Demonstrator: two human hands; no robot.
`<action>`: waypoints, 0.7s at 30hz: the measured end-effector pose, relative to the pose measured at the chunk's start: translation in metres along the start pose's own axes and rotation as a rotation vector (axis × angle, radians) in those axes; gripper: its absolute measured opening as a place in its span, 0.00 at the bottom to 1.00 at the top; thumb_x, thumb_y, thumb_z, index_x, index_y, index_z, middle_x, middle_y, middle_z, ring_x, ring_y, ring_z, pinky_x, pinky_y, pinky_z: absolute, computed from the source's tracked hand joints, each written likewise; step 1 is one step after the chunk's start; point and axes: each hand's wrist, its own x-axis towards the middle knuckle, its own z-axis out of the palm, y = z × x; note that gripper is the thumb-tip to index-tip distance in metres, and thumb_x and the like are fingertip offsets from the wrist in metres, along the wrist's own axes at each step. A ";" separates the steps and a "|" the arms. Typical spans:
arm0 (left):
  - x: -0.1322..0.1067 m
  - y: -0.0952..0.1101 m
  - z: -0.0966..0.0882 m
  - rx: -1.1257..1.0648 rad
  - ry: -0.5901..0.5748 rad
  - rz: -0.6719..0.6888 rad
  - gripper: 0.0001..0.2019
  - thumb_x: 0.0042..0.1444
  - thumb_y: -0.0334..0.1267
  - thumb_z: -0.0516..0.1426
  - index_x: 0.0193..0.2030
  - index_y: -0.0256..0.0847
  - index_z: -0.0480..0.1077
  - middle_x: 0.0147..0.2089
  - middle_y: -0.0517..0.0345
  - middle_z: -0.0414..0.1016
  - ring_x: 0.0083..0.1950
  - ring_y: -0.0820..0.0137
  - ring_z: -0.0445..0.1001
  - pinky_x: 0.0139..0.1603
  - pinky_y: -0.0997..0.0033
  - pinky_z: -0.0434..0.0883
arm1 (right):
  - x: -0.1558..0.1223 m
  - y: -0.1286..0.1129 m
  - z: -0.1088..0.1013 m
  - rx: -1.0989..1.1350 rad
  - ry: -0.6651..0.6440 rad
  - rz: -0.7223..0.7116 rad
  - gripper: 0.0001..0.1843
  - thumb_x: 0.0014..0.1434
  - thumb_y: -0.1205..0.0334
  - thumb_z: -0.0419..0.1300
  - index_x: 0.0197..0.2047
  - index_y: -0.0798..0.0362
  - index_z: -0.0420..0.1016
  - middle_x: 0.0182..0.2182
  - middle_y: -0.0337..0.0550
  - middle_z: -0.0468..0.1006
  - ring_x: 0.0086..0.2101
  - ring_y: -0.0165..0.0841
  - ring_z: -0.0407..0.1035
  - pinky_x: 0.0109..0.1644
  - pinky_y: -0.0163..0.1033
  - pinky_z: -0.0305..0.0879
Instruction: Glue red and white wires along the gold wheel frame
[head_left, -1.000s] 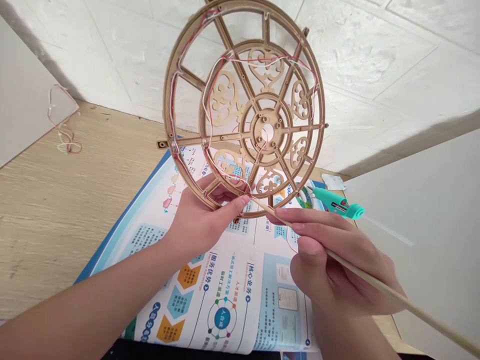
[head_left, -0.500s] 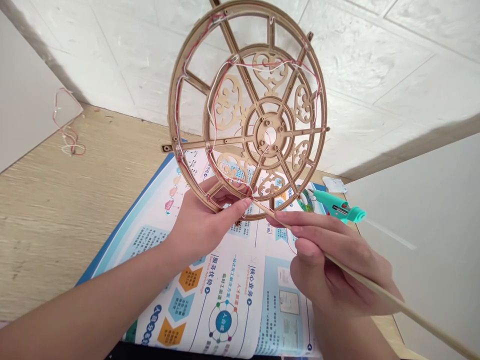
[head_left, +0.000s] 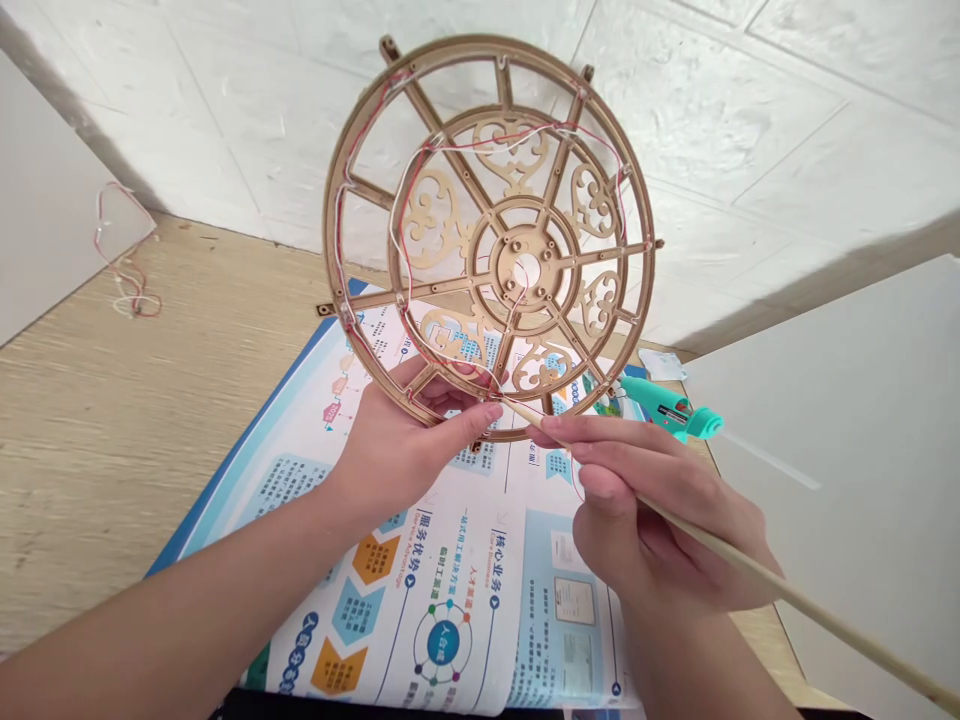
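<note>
A round gold-brown openwork frame [head_left: 465, 190] with spokes and scroll panels is held tilted up in front of me. My left hand [head_left: 405, 430] grips its lower rim, thumb in front and fingers behind. Red and white wires [head_left: 405, 215] run along the frame's rings. My right hand [head_left: 660, 500] is closed round a thin wooden stick [head_left: 720, 555], holding it like a pen. The stick's tip touches, or nearly touches, the wires at the lower inner ring, beside my left thumb. A thin red wire hangs near my right fingers.
A turquoise glue gun [head_left: 671, 405] lies right of the frame, near a small white packet [head_left: 661, 364]. Printed poster sheets [head_left: 465, 540] cover the wooden table [head_left: 97, 420]. Loose red and white wire [head_left: 131, 285] lies at left. A white tiled wall [head_left: 735, 150] stands behind.
The frame has tipped and shifted a little left and down in view, its upper spoke end now showing. Both hands keep their holds; the stick's tip stays at the same spot on the ring.
</note>
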 end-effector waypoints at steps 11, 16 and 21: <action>0.000 0.001 0.001 0.061 0.014 0.019 0.10 0.52 0.37 0.72 0.38 0.44 0.78 0.38 0.60 0.86 0.40 0.66 0.85 0.41 0.70 0.82 | -0.002 -0.001 0.003 0.009 0.030 -0.023 0.12 0.63 0.80 0.63 0.47 0.59 0.80 0.36 0.47 0.86 0.41 0.40 0.84 0.34 0.38 0.83; -0.002 0.001 0.000 0.076 0.013 0.010 0.10 0.53 0.38 0.72 0.39 0.44 0.78 0.38 0.60 0.87 0.40 0.66 0.85 0.41 0.69 0.82 | -0.003 -0.001 0.003 0.006 0.015 -0.024 0.12 0.60 0.82 0.64 0.45 0.61 0.80 0.38 0.50 0.87 0.42 0.40 0.84 0.37 0.38 0.83; -0.001 0.000 -0.001 0.077 -0.001 0.007 0.12 0.52 0.40 0.73 0.41 0.44 0.78 0.40 0.57 0.87 0.43 0.62 0.86 0.45 0.64 0.83 | -0.003 0.002 0.003 0.016 0.016 -0.039 0.12 0.61 0.82 0.63 0.45 0.63 0.80 0.39 0.52 0.87 0.43 0.40 0.84 0.37 0.38 0.83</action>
